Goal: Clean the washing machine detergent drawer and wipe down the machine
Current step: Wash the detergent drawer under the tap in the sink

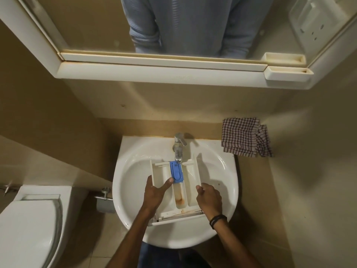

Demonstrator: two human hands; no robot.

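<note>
Our left hand (pixel 154 192) and right hand (pixel 208 196) grip the detergent drawer (pixel 193 175); brown residue (pixel 179 198) between our fingers (pixel 167 183) suggests rinsing is unfinished.

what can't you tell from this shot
- Head view: whether water runs from the tap; the spout is too blurred.
- Detergent drawer: the near end of its left compartment is covered by the left hand.
- Right hand: fingertips hidden behind the drawer's right wall.

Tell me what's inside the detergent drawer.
A blue insert fills the middle channel's far end; brown residue stains its near end. The left hand hides part of the left compartment.
</note>
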